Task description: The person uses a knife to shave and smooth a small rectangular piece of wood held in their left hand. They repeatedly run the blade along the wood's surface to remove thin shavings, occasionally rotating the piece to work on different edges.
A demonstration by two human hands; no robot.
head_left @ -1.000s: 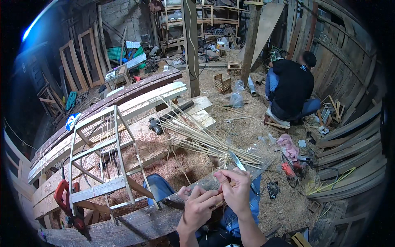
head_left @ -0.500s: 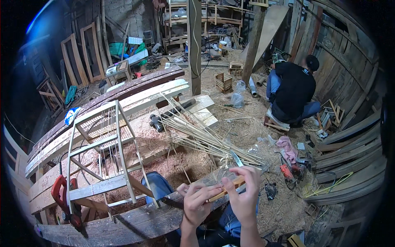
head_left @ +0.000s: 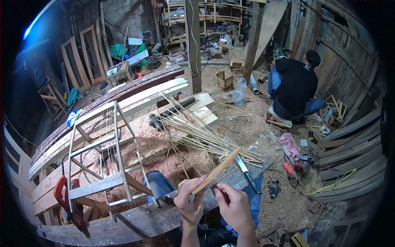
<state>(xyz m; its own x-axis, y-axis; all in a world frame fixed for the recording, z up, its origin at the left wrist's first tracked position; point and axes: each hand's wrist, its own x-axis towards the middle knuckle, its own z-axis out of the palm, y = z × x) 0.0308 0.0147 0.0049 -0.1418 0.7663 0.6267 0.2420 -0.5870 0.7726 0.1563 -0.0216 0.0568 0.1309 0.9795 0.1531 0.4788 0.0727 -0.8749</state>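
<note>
A flat, light wooden strip (head_left: pixel 218 169) slants up and away from my left hand (head_left: pixel 189 202), whose fingers are closed round its near end. Just right of that end is my right hand (head_left: pixel 233 206), its thumb and forefinger pinched together. A small dark bit shows at those fingertips, too small to name. Beyond the hands a knife (head_left: pixel 249 178) with a bright blade and black handle lies at the bench's right end. Its blade tip is close to a pile of thin wooden sticks (head_left: pixel 205 133) spread over the bench.
On the left stands a slatted wooden frame (head_left: pixel 96 187), a red power tool (head_left: pixel 61 193) beside it. A black tool (head_left: pixel 156 122) lies among shavings on the planks. At right a co-worker in black (head_left: pixel 296 88) crouches, back turned; a red-and-black tool (head_left: pixel 290 169) is on the floor.
The strip has swung from lying low across both hands to pointing up and away in my left hand. My right hand has come off it and moved down, uncovering the knife's handle.
</note>
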